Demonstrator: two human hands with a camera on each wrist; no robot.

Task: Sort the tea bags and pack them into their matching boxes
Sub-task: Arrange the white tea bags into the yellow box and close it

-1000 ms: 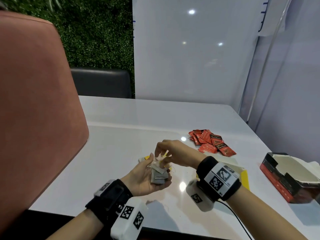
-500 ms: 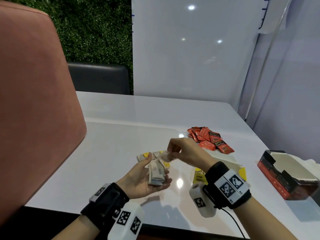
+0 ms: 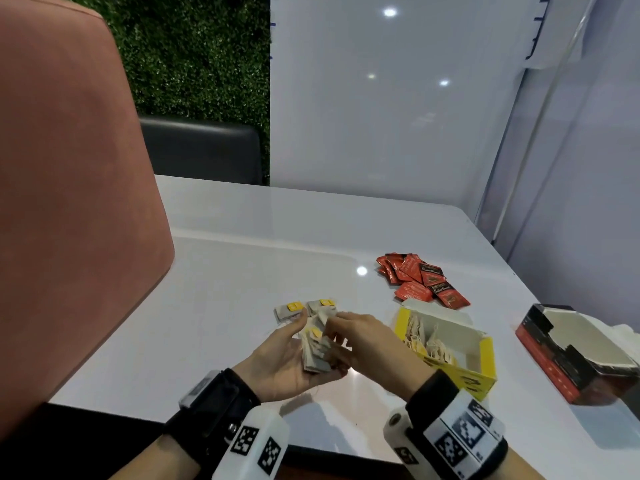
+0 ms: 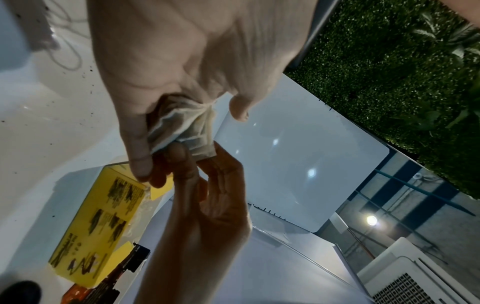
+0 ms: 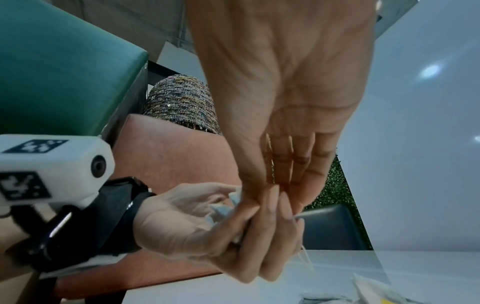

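My left hand lies palm up over the white table and holds a stack of grey tea bags with yellow tags. From the right, my right hand pinches the top of that stack. The left wrist view shows the stack clamped between the left thumb and fingers, with the right fingertips against its end. Two more tagged tea bags lie on the table just beyond the hands. An open yellow box with tea bags inside stands right of the hands.
A pile of red sachets lies behind the yellow box. An open red and black box sits at the table's right edge. A pink chair back fills the left side, and a black chair stands at the far edge.
My right hand has come down onto the stack in the left palm with the tea bag it pinched. The head view has shifted, so the yellow box now shows in full.
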